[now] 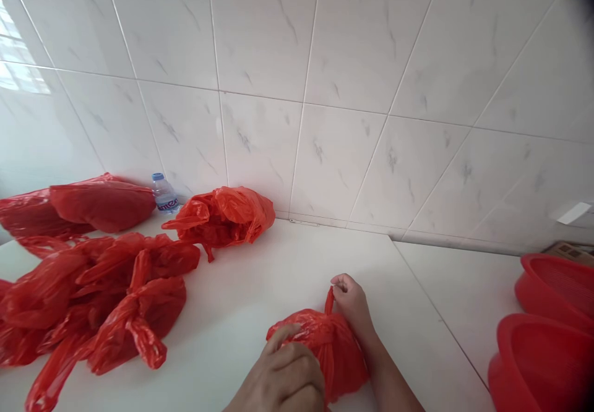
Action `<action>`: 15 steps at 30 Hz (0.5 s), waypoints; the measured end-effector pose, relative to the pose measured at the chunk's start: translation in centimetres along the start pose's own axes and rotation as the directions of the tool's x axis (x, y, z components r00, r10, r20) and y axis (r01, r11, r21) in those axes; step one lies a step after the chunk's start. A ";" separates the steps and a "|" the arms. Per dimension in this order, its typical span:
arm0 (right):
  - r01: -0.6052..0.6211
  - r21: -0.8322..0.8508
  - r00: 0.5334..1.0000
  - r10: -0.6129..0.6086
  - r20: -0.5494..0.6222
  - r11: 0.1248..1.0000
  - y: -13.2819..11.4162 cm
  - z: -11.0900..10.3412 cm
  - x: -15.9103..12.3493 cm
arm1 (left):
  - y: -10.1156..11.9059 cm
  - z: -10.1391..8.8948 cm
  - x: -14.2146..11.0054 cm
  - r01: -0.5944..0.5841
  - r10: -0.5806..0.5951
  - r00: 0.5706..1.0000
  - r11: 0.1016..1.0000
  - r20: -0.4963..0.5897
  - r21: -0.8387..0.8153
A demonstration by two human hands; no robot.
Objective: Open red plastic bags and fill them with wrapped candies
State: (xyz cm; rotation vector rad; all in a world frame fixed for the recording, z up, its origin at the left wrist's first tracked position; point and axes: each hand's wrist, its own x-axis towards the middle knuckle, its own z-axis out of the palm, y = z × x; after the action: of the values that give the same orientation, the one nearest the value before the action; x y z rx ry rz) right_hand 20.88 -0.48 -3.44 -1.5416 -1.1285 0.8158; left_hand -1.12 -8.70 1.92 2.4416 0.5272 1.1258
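Observation:
A small red plastic bag (331, 353), tied into a bundle, rests on the white counter (260, 300) in front of me. My right hand (351, 300) pinches the bag's upright twisted handle at its top. My left hand (285, 378) is curled against the near left side of the bag, fingers closed on the plastic.
Several filled red bags (102, 294) lie heaped at the left, one more (223, 214) by the tiled wall. A small water bottle (164, 193) stands behind them. Two red plastic baskets (547, 338) sit at the right edge.

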 end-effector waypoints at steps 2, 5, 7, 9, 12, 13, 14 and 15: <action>-0.001 0.003 1.000 0.001 0.021 1.000 0.4 -0.3 0.2 | -0.5 -0.4 0.4 -0.035 0.041 0.991 0.998 0.126 -0.052; -0.014 0.021 0.999 0.013 0.038 1.000 1.0 -0.7 0.6 | -1.6 -0.2 0.9 0.048 -0.040 0.992 0.997 0.122 -0.067; -0.034 0.025 0.999 0.032 0.043 0.999 1.2 -1.0 0.8 | -2.3 0.4 1.2 0.131 -0.130 0.983 0.991 0.132 0.008; -0.050 0.019 0.997 0.049 0.051 0.999 1.1 -1.1 0.7 | -3.0 1.4 1.4 0.235 -0.246 0.953 0.969 0.178 0.078; -0.056 -0.006 0.995 0.057 0.085 0.998 0.4 -0.7 -0.3 | -4.1 3.2 1.6 0.375 -0.393 0.883 0.920 0.257 0.117; -0.057 -0.014 0.991 0.058 0.122 0.998 0.0 -0.5 -0.8 | -4.5 3.8 1.6 0.401 -0.417 0.869 0.909 0.267 0.116; -0.060 -0.013 0.982 0.061 0.180 0.998 -0.3 -0.2 -1.3 | -4.9 4.3 1.6 0.412 -0.427 0.860 0.904 0.280 0.113; -0.068 0.000 0.966 0.066 0.248 0.998 -0.7 0.1 -1.8 | -5.3 4.9 1.5 0.413 -0.427 0.860 0.904 0.281 0.110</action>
State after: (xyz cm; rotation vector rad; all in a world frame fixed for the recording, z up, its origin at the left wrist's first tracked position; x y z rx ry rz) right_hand 19.98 -2.10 -2.92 -1.5063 -1.2559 1.0816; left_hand 2.69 -4.39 -2.70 2.3123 0.9373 0.5565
